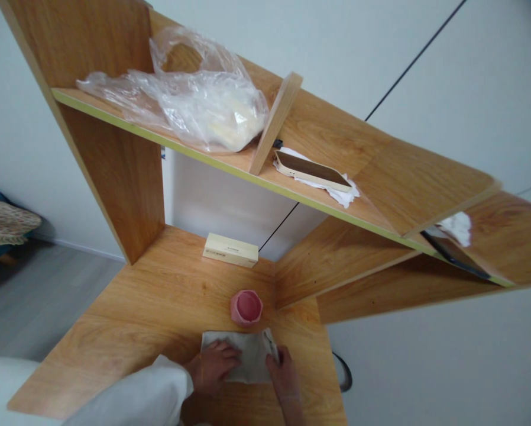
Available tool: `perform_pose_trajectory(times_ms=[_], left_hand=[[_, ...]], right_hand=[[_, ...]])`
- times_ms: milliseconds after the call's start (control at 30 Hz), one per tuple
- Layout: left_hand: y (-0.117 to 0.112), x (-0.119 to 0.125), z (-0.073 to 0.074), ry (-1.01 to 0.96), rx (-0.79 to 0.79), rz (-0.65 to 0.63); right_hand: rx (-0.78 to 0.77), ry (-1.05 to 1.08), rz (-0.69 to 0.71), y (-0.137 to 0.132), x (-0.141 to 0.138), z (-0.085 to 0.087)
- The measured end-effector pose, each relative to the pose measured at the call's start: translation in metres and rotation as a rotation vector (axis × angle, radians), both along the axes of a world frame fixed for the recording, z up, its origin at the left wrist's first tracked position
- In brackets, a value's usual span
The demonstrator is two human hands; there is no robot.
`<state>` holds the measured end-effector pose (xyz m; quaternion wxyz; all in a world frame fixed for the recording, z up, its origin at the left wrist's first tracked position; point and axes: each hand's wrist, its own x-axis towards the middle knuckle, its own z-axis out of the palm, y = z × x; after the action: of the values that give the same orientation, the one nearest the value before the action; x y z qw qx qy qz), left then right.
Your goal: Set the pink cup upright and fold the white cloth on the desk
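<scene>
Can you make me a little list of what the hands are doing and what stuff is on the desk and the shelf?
left hand: flat on the grey cloth
right hand: pressing the cloth's right edge
behind the cloth: pink cup, touching or nearly so
desk back: small pale box
shelf left: crumpled plastic bag
shelf middle: phone lying on a white tissue
desk: wooden

We hold our left hand [212, 365] flat, fingers spread, palm down; our right hand [282, 371] lies alongside, fingers extended forward.
</scene>
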<state>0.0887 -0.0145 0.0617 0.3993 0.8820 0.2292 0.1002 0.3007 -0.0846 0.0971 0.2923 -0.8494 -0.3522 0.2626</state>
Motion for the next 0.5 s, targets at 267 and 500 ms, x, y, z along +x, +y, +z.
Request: perform_pose_trajectory(times_ms=[267,500], left_hand=[[0.028,-0.035,0.003,-0.006,-0.326,0.600],[0.018,-0.052,-0.005,0.101,-0.366,0.715]], right_hand=[[-0.037,0.120,0.408,0.022,-0.113,-0.033],[-0.022,-0.030,0.254,0.020,-0.068,-0.047]])
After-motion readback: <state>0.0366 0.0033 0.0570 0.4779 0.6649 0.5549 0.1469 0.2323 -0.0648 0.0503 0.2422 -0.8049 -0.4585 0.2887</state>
